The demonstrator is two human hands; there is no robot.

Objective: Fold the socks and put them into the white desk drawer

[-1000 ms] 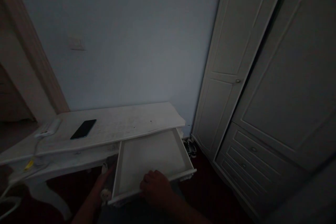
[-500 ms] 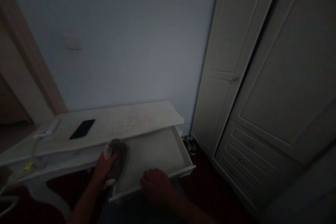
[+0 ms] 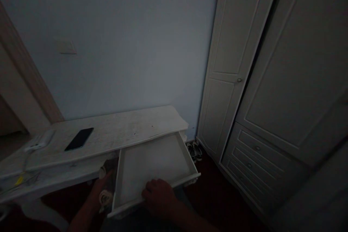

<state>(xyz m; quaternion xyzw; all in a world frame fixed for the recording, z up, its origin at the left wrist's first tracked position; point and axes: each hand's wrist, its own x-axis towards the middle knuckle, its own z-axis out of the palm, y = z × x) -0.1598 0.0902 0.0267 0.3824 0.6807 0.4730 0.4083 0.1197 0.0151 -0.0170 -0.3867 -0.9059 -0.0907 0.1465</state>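
My left hand (image 3: 98,191) is closed around a bundle of dark grey-brown cloth (image 3: 111,179) with pale, rolled-looking ends. Hand and bundle are low, just outside the left wall of the pulled-out drawer (image 3: 152,163); dim light hides what kind of cloth it is. My right hand (image 3: 159,196) has its fingers curled over the drawer's front edge, near the middle. The drawer's pale floor shows, and it juts out from a worn white desk (image 3: 152,117).
A dark phone (image 3: 79,139) and a white power strip (image 3: 39,141) lie on the desk's left part. Shoes (image 3: 194,151) stand on the dark red floor to the right, by a tall white wardrobe (image 3: 223,98). A wall switch (image 3: 66,47) is above the desk.
My left hand has carried the cloth bundle from over the drawer's left edge down and left, outside it. My right hand stays on the drawer front. The view has shifted slightly.
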